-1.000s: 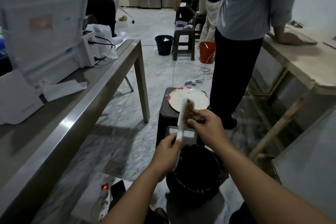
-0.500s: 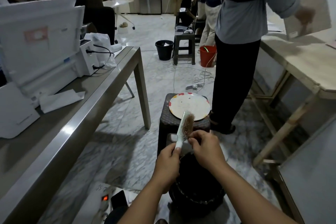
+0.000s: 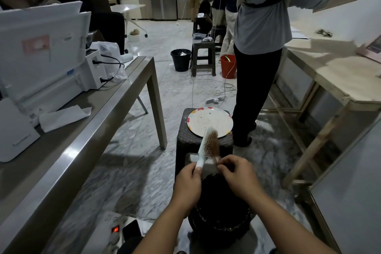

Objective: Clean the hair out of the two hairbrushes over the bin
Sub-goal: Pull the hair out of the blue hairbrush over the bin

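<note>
The hairbrush (image 3: 208, 145) handle is gripped by the left hand (image 3: 188, 184) while hair (image 3: 213, 146) is pinched by the right hand (image 3: 239, 175) at the bin's (image 3: 220, 225) twelve o'clock; a pull free is judged next.

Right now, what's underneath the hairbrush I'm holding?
Below the hairbrush sits the black bin, its inside too dark to see. The left hand holds the handle; the right hand pinches hair at the bristles. Behind it, a plate rests on a stool.

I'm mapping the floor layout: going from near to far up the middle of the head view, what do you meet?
Black bin → hands gripping the hairbrush → dark stool carrying the plate → far stool with a black bucket to its left and a red bucket to its right.
</note>
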